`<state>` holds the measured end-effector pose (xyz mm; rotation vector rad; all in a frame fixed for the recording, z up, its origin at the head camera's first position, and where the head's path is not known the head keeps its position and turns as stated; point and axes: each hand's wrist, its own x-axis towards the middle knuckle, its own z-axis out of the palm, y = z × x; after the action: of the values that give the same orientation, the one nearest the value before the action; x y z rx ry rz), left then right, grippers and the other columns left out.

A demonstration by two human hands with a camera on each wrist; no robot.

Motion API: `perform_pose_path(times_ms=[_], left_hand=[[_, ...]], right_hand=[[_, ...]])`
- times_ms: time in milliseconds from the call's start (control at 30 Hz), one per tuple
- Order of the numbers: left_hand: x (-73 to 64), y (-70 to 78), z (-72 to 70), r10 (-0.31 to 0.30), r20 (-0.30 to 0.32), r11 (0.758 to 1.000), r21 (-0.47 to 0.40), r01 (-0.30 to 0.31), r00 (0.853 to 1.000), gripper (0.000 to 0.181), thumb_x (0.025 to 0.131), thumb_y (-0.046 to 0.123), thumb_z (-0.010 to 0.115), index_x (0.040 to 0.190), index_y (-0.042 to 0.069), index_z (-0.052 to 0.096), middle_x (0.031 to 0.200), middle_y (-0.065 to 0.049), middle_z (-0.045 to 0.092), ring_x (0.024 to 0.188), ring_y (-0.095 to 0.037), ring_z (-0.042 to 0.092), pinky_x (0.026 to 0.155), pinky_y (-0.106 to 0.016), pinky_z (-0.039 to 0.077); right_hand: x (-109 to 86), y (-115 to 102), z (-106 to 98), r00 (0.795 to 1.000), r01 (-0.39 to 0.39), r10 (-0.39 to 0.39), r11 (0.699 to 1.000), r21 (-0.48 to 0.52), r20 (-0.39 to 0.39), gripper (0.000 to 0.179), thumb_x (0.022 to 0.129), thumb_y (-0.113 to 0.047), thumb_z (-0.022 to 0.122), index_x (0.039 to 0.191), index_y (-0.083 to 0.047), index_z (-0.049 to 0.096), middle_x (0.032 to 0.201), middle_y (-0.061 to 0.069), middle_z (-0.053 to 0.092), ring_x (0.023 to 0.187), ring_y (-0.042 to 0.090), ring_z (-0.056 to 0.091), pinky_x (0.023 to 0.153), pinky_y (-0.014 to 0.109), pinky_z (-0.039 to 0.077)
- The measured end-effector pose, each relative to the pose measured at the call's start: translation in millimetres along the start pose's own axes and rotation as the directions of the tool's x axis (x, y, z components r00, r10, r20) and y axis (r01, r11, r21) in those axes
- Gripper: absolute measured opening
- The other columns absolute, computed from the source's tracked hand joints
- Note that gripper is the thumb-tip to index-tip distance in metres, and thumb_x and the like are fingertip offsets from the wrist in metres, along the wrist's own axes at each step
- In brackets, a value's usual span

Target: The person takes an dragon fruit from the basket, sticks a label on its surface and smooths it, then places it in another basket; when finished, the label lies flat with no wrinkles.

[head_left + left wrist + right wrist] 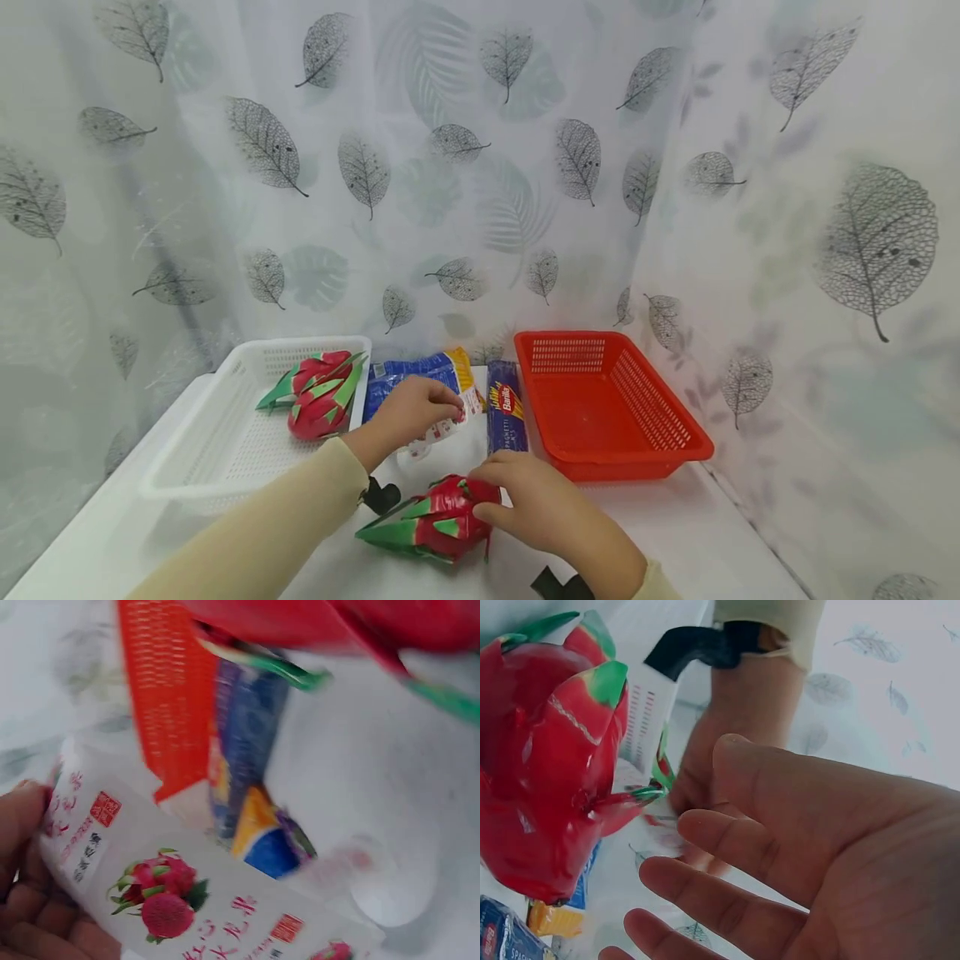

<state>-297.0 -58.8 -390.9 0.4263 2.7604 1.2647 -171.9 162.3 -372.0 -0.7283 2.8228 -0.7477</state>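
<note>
My left hand (408,412) pinches the edge of a translucent plastic wrapper (187,881) printed with dragon fruit pictures and red characters. On the table below it lies a red dragon fruit (450,515), with green-tipped scales and its leafy end pointing left. Beside that fruit is my right hand (536,502), its fingertips overlapping the fruit's right end in the head view. The right wrist view shows this hand (780,847) with fingers spread and nothing in its palm.
A white basket (168,467) at the left holds more dragon fruit (318,400). Behind the left hand lies a blue and yellow bag (408,367). A blue spaghetti pack (506,408) sits beside the red basket (577,408) at the right. A leaf-print curtain (480,200) hangs behind.
</note>
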Motion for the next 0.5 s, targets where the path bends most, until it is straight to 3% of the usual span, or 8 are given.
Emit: perform_pose_path(times_ms=[100, 267, 400, 500], left_hand=[[-9.6, 2.2, -9.9, -0.018, -0.087, 0.993, -0.117, 0.007, 0.996, 0.007, 0.098, 0.026, 0.078, 0.104, 0.026, 0.082, 0.106, 0.004, 0.079, 0.091, -0.017, 0.068, 0.073, -0.030, 0.061], [-26.4, 2.1, -20.6, -0.004, -0.155, 0.976, -0.215, -0.029, 0.988, 0.015, 0.098, 0.022, 0.076, 0.112, 0.026, 0.079, 0.114, 0.001, 0.079, 0.098, -0.018, 0.070, 0.073, -0.032, 0.063], [-37.0, 1.9, -24.2, 0.038, -0.158, 0.974, -0.213, -0.071, 0.987, 0.023, 0.098, 0.017, 0.074, 0.118, 0.027, 0.077, 0.109, -0.001, 0.076, 0.091, -0.019, 0.066, 0.069, -0.030, 0.061], [-45.8, 1.6, -24.2, 0.094, -0.155, 0.981, -0.153, -0.118, 0.983, 0.035, 0.097, 0.012, 0.073, 0.128, 0.029, 0.075, 0.110, -0.002, 0.073, 0.085, -0.021, 0.062, 0.066, -0.030, 0.060]], right_hand=[[1.0, -0.6, 1.0, 1.000, 0.000, 0.000, 1.000, -0.001, 0.004, 0.043, 0.092, -0.038, 0.083, 0.133, -0.027, 0.075, 0.127, -0.004, 0.073, 0.118, 0.016, 0.065, 0.092, 0.041, 0.066], [1.7, -2.5, 4.5, 1.000, -0.003, 0.003, 1.000, -0.005, 0.000, 0.042, 0.092, -0.039, 0.083, 0.132, -0.028, 0.075, 0.125, -0.005, 0.074, 0.114, 0.014, 0.065, 0.092, 0.042, 0.066], [2.3, -5.0, 5.0, 1.000, -0.009, 0.009, 1.000, -0.005, -0.027, 0.040, 0.093, -0.039, 0.082, 0.131, -0.026, 0.076, 0.123, -0.005, 0.075, 0.113, 0.015, 0.067, 0.092, 0.043, 0.066], [3.4, -7.3, 5.4, 0.997, -0.021, 0.022, 1.000, 0.016, -0.075, 0.038, 0.094, -0.037, 0.082, 0.129, -0.024, 0.076, 0.123, -0.003, 0.076, 0.113, 0.017, 0.069, 0.092, 0.047, 0.066]])
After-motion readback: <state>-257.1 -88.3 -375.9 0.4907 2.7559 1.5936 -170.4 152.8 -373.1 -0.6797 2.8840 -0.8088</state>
